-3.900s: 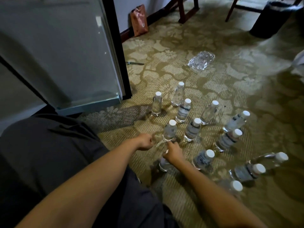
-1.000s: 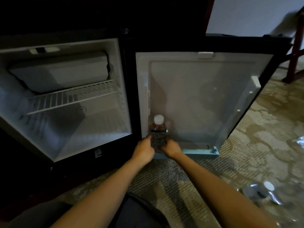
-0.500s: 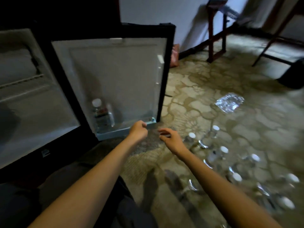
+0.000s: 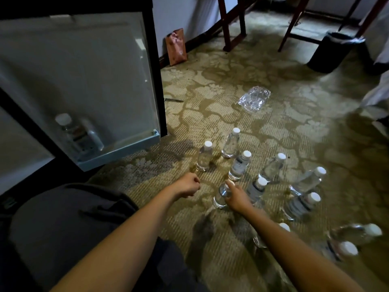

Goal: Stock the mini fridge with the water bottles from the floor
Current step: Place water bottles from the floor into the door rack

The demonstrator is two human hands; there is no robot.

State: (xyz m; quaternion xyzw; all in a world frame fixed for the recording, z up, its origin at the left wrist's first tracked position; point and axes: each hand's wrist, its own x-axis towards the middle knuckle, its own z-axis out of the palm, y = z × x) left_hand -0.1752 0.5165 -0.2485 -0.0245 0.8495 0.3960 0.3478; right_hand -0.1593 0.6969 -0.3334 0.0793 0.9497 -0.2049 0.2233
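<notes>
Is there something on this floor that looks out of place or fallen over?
Only the crumpled clear plastic wrap stands out: it lies loose on the carpet beyond the water bottles, like discarded packaging. The bottles in the middle stand upright with their caps on.

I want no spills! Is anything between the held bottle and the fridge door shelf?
Nothing blocks it. Between the bottle in the right hand and the door shelf lie only carpet and the person's own left hand. A standing bottle sits just beside that path.
</notes>
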